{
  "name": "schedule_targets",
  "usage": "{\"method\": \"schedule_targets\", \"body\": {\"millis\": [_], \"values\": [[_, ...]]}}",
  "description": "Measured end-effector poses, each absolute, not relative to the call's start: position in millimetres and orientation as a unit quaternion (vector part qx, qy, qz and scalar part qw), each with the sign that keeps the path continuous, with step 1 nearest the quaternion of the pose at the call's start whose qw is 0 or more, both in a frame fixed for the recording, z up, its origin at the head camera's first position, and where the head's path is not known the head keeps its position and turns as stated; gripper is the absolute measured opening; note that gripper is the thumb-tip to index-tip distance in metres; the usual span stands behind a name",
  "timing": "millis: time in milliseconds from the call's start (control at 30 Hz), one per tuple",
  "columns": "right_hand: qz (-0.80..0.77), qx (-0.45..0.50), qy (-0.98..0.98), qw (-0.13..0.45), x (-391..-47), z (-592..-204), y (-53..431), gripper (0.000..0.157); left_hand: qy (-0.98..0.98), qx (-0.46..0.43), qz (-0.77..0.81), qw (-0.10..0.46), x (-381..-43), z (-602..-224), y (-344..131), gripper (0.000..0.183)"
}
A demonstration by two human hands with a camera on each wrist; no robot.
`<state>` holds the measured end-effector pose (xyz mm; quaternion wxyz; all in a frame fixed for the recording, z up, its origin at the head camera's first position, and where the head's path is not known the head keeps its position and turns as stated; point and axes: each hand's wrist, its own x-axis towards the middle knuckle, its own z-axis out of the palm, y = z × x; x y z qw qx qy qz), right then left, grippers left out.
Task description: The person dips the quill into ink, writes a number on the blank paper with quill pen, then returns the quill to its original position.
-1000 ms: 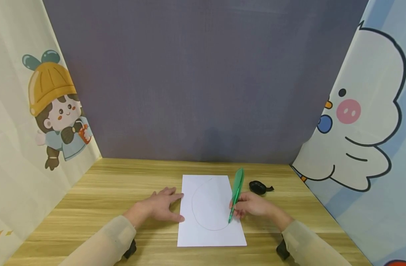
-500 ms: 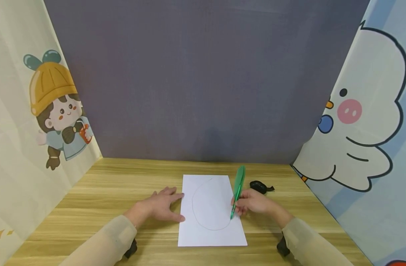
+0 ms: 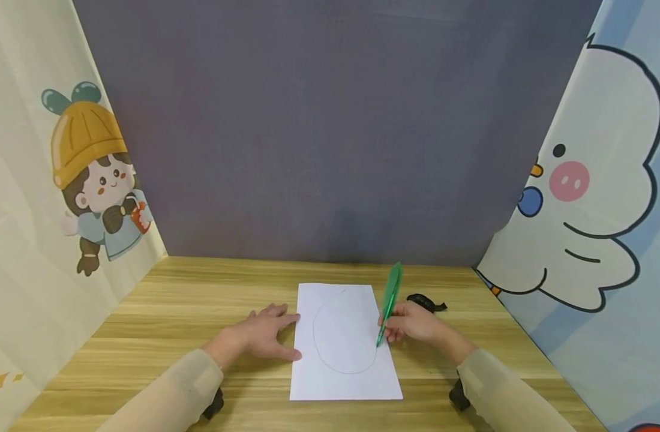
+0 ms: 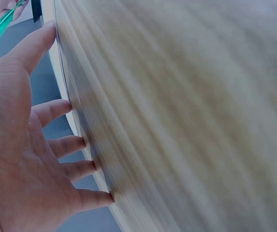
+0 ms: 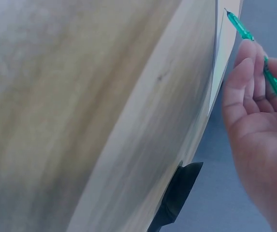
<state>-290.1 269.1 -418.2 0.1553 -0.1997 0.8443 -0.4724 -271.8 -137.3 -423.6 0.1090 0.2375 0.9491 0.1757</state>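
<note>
A grey panel (image 3: 330,132) backs the wood-grain table (image 3: 200,300). Left hand (image 3: 262,334) spread, the right hand (image 3: 409,322) pinches a green, feathered pen (image 3: 392,288).

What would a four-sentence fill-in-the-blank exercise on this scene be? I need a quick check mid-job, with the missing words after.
1. The person's right hand holds a slim, feather-topped pen coloured ____.
2. Of the left and right sides of the rectangular white paper, the left hand meets the ____ one.
3. Between open and closed, the thin, curved drawn outline is ____.
4. The small, rounded object with a short tail, beyond the right hand, is coloured ____.

Missing words: green; left; open; black.
</note>
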Motion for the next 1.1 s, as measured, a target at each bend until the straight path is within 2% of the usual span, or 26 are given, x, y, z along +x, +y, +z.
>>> {"method": "schedule_targets", "body": {"millis": [1100], "values": [[-0.461, -0.170, 0.868, 0.074, -307, -427, 269, 0.025, 0.949, 0.236, 0.176, 0.109, -271, -423, -137, 0.098]]}}
